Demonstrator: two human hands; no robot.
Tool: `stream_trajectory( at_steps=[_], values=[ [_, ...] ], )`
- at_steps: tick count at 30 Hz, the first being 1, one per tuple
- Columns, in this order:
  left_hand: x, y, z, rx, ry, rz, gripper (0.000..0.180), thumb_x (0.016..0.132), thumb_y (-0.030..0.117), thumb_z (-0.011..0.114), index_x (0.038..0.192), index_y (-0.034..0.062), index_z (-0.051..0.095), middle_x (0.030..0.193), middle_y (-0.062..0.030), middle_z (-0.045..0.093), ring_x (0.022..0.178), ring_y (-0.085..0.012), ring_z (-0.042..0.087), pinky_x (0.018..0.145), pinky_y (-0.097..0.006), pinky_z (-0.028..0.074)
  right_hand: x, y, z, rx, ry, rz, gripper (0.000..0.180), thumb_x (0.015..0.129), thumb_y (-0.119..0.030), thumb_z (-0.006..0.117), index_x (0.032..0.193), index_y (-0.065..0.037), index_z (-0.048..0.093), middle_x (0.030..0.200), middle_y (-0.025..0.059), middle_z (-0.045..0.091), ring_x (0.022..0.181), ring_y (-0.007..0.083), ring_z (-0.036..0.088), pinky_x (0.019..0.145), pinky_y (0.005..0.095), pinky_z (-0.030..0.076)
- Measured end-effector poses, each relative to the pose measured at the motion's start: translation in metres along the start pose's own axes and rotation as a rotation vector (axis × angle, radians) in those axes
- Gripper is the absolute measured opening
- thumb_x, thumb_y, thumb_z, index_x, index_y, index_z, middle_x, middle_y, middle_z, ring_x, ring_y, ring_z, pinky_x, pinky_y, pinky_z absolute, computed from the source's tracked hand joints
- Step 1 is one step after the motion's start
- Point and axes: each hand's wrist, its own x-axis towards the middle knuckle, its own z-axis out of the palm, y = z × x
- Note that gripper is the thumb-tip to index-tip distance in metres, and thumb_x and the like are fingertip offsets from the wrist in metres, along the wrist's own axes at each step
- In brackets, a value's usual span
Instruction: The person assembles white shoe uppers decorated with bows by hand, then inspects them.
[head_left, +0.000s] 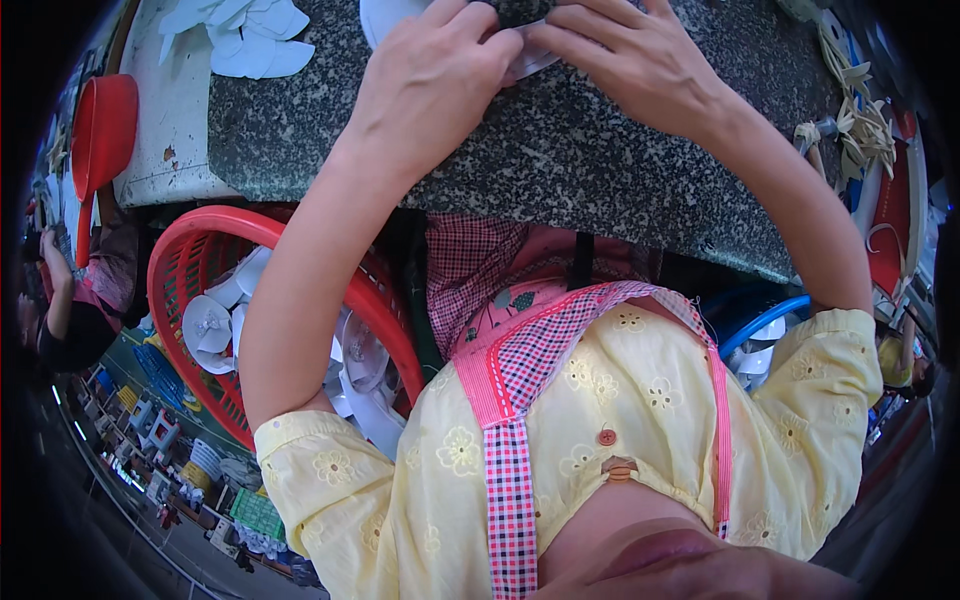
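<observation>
Locate the white piece [532, 60] at the far edge of view, between both hands, over the speckled countertop [600, 170]. Cannot tell whether touching the stone — partly cut off by the frame and covered by fingers. Note the left hand [432, 80]: curled narrow, with thumb and forefinger pinching the piece's left end. Note the right hand [645, 65]: bent at the wrist, with fingertips on the right end; cannot tell how firmly closed, with the thumb side out of sight.

Just left of the left hand, find a second white part [380, 18], also cut off. Farther left, find a loose pile of flat white cutouts [262, 40], overlapping the countertop and a pale board [165, 130]. At the board's left edge, see a red scoop [104, 130], handle pointing near.

Nearer, below the countertop edge, find a red basket [393, 335] on the left and a blue basket [765, 325] on the right — both containing white pieces. At far right, see beige strips [865, 135], bunched together.
</observation>
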Motion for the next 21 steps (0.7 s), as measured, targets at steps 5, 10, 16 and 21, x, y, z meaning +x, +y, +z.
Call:
stream_trajectory(
  at_steps=[5,10,16,21],
  values=[
    [0.004,-0.002,-0.001,0.013,0.015,0.137,0.018,0.072,0.013,0.064,0.089,0.0066,0.064,0.094,-0.0036,0.059,0.084,-0.0214,0.054,0.074,-0.032,0.046,-0.020,-0.017,0.000,0.048,-0.122,0.114,0.034,0.071,-0.014,0.060,0.103,-0.024,0.055,0.108,0.0049,0.049,0.106,0.0195,0.044,0.080,0.0400,0.031],
    [0.002,-0.013,0.000,-0.038,-0.030,0.160,0.022,0.070,0.013,0.065,0.091,0.0073,0.064,0.097,-0.0034,0.059,0.086,-0.0210,0.054,0.076,-0.032,0.046,-0.026,-0.028,0.010,-0.006,-0.051,0.189,0.033,0.072,-0.016,0.058,0.104,-0.024,0.056,0.105,0.0048,0.049,0.108,0.0198,0.043,0.083,0.0474,0.027],
    [0.000,-0.024,0.001,-0.118,-0.032,0.164,0.023,0.070,0.013,0.066,0.092,0.0074,0.065,0.097,-0.0042,0.062,0.091,-0.0217,0.055,0.078,-0.033,0.046,-0.015,-0.038,0.013,-0.014,0.012,0.264,0.031,0.072,-0.017,0.058,0.102,-0.026,0.058,0.103,0.0044,0.048,0.112,0.0211,0.041,0.087,0.0549,0.021],
    [0.002,-0.034,0.002,-0.129,-0.062,0.203,0.018,0.072,0.010,0.064,0.089,0.0060,0.064,0.094,-0.0051,0.064,0.091,-0.0217,0.057,0.077,-0.033,0.048,-0.013,-0.038,0.017,0.013,0.032,0.272,0.026,0.072,-0.017,0.058,0.096,-0.025,0.059,0.104,0.0055,0.048,0.117,0.0228,0.038,0.087,0.0577,0.020]
  ],
)
